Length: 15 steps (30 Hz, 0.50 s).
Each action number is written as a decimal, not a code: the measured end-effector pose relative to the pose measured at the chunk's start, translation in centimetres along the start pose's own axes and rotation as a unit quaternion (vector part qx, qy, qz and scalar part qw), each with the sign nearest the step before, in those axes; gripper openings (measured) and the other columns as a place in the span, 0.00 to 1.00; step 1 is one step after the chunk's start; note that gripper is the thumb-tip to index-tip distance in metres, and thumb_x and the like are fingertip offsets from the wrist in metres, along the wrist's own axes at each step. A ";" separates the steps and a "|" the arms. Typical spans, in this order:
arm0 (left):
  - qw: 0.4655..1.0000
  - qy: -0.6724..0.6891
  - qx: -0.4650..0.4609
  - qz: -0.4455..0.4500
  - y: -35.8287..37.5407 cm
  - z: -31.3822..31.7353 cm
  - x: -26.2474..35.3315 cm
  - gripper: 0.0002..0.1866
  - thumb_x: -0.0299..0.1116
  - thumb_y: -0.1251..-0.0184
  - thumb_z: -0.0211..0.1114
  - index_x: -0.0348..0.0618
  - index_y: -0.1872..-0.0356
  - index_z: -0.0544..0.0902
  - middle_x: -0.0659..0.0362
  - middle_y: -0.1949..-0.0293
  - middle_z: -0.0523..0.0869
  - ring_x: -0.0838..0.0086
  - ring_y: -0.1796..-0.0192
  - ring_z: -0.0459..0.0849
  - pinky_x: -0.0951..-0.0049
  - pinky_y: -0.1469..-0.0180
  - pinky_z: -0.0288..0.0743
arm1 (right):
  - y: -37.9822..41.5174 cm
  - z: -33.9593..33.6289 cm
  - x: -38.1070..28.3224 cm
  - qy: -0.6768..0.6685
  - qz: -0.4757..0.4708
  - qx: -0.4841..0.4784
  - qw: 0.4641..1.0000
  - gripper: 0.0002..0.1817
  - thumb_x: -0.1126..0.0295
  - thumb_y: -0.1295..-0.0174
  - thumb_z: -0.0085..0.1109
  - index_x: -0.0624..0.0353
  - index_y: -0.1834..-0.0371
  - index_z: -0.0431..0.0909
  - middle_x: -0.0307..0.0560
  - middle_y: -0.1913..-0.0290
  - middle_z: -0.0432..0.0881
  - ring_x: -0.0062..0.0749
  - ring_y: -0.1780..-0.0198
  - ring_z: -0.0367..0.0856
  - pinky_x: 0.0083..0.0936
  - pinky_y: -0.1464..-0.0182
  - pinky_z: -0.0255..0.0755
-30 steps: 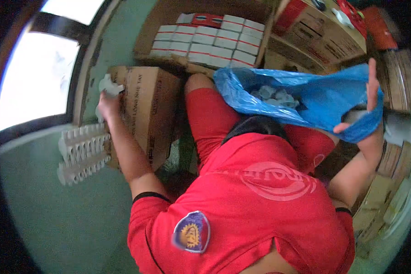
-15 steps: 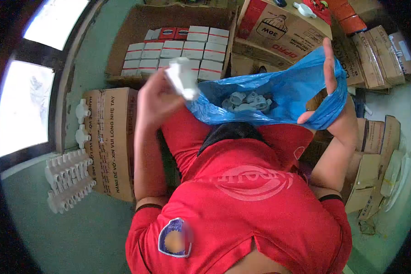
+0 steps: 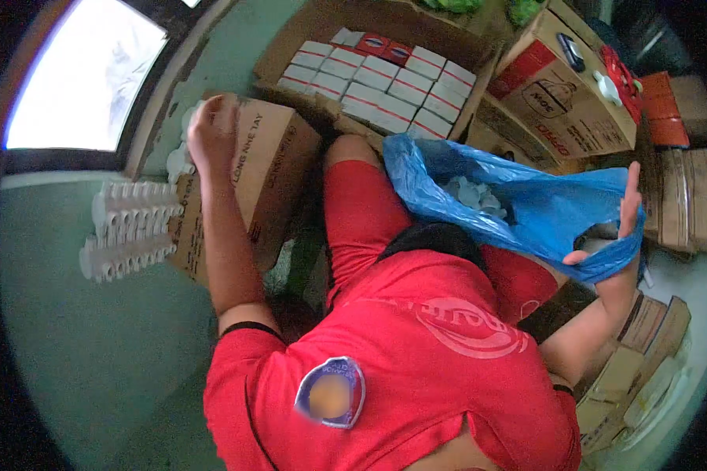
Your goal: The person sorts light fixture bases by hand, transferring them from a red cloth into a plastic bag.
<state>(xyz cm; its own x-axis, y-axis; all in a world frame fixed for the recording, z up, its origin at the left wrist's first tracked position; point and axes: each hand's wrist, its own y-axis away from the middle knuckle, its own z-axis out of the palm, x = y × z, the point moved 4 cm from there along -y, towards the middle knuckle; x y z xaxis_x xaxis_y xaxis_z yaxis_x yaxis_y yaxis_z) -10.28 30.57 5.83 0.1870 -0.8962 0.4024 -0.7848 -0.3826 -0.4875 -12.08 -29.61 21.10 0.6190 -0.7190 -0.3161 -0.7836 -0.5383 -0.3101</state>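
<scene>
My left hand (image 3: 214, 132) is beside the brown carton at the left, its fingers curled against a white plastic fitting (image 3: 192, 118); the fingertips are partly hidden. Just below, another white fitting (image 3: 180, 163) stands at the carton's edge. Rows of similar white fittings (image 3: 137, 220) with round openings stand to the left. A blue plastic bag (image 3: 440, 169) lies across my lap with its mouth open. Inside it is a heap of white fittings (image 3: 477, 196). My right hand (image 3: 624, 224) holds the bag's right rim, thumb and fingers stretched apart inside the plastic.
The brown carton (image 3: 271, 169) stands by my left knee. Ahead, a large open box (image 3: 291, 98) holds small white boxes with red stripes. A bulb carton (image 3: 554, 102) at the right has a phone-like dark object (image 3: 571, 51) on top. Flattened cardboard (image 3: 632, 361) lies lower right.
My left hand has moved from beside the bag, where it held a white fitting, left to the fittings by the carton. My right hand still holds the bag. The whole view has turned and shifted.
</scene>
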 end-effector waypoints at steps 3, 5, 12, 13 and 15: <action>0.948 -0.275 -0.064 -0.145 -1.6 -0.9 -7.1 0.32 0.45 0.40 0.69 0.60 0.31 0.75 0.52 0.38 0.81 0.55 0.39 0.82 0.54 0.37 0.74 | 0.1 0.6 0.9 -0.003 -0.030 0.020 0.999 0.68 0.28 0.55 0.65 0.38 0.16 0.34 0.62 0.17 0.42 0.62 0.20 0.53 0.49 0.23 0.54; 0.950 -0.207 -0.124 -0.197 -2.5 1.3 -14.7 0.37 0.48 0.42 0.69 0.64 0.28 0.71 0.53 0.33 0.76 0.54 0.36 0.79 0.52 0.35 0.72 | -0.1 0.5 1.0 0.001 -0.043 0.025 0.999 0.68 0.29 0.55 0.66 0.38 0.16 0.33 0.62 0.17 0.43 0.63 0.21 0.53 0.49 0.23 0.55; 0.901 -0.262 -0.195 -0.287 -6.2 7.6 -23.2 0.43 0.60 0.41 0.67 0.65 0.24 0.64 0.48 0.35 0.80 0.52 0.33 0.78 0.44 0.34 0.70 | -0.2 0.0 0.9 -0.009 -0.025 0.026 0.999 0.69 0.29 0.58 0.69 0.39 0.15 0.37 0.61 0.17 0.46 0.59 0.21 0.57 0.46 0.25 0.57; 0.886 -0.298 -0.202 -0.294 -5.8 6.5 -19.6 0.46 0.65 0.43 0.67 0.65 0.24 0.64 0.49 0.36 0.82 0.53 0.34 0.80 0.37 0.34 0.68 | 0.0 -0.5 0.6 -0.017 -0.004 0.022 1.000 0.70 0.30 0.59 0.70 0.40 0.15 0.39 0.60 0.17 0.47 0.57 0.22 0.58 0.45 0.25 0.57; 0.905 -0.261 -0.187 -0.278 -5.5 5.5 -14.8 0.50 0.69 0.50 0.72 0.62 0.25 0.67 0.48 0.38 0.83 0.52 0.36 0.81 0.27 0.33 0.61 | -0.1 -1.1 -0.8 -0.038 0.043 0.018 0.998 0.70 0.32 0.61 0.73 0.43 0.16 0.41 0.60 0.18 0.50 0.53 0.22 0.59 0.42 0.25 0.57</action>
<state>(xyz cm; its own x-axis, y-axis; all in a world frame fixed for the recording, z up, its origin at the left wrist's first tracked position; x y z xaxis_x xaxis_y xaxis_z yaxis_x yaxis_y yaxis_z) -5.46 44.72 -1.75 0.7914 -0.6102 0.0364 -0.6110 -0.7916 0.0127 -12.54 -29.52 22.37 0.5532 -0.7259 -0.4087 -0.8322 -0.4594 -0.3105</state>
